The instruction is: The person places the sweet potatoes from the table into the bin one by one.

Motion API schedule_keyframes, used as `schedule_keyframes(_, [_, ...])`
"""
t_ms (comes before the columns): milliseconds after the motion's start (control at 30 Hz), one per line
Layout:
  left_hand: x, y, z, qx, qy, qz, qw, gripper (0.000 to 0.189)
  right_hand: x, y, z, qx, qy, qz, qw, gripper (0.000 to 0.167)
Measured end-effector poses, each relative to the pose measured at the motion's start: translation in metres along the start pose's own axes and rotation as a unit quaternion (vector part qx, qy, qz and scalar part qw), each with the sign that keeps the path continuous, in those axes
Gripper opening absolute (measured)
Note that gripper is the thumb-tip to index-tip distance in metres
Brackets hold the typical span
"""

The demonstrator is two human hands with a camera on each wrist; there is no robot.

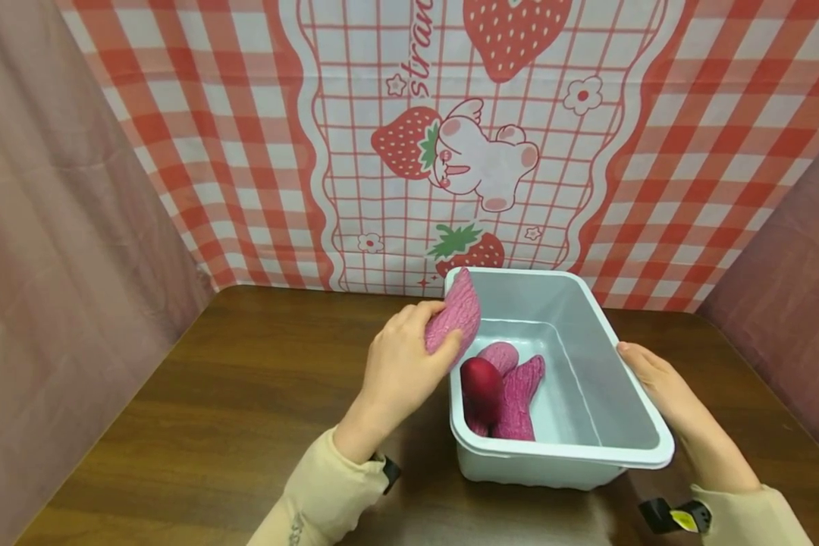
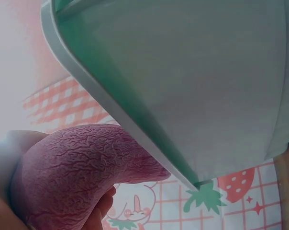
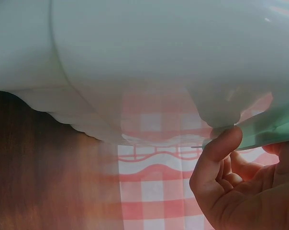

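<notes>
My left hand (image 1: 404, 362) grips a pink, wrinkled sweet potato (image 1: 459, 315) above the left rim of a pale grey plastic tub (image 1: 525, 455). In the left wrist view the sweet potato (image 2: 72, 177) fills the hand, its narrow end beside the tub's rim (image 2: 111, 108). My right hand (image 1: 669, 390) holds the tub's right rim; in the right wrist view its bent fingers (image 3: 223, 148) meet the rim's edge. Inside the tub lie a magenta sweet potato (image 1: 519, 398), a paler pink one (image 1: 500, 356) and a smooth dark red, rounded piece (image 1: 481, 387), partly covering something beneath.
The tub stands on a dark wooden table (image 1: 246, 394), right of its middle. Behind the table hangs a red-and-white checked cloth (image 1: 246, 152) with strawberry prints. Pink curtains (image 1: 61, 265) flank both sides. A black band (image 1: 676, 517) is on the right wrist.
</notes>
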State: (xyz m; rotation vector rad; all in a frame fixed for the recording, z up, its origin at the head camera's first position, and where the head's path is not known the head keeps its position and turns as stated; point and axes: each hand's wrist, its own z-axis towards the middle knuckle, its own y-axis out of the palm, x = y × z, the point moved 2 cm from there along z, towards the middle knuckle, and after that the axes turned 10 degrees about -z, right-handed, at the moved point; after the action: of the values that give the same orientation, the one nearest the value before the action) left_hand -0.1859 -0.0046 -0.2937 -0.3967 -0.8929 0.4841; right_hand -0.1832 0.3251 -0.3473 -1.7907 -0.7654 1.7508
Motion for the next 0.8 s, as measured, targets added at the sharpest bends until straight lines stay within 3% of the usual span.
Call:
schedule_keyframes(400, [0.004,0.013,0.002,-0.016,0.010,0.043,0.9989,0.038,0.003,0.001,-0.001,0.000,-0.007,-0.002,1.0000,0.059])
schedule_keyframes(800, [0.010,0.023,0.006,-0.002,0.039,0.087,0.9954,0.036,0.000,0.000,-0.001,-0.004,-0.006,0.015,0.9999,0.060])
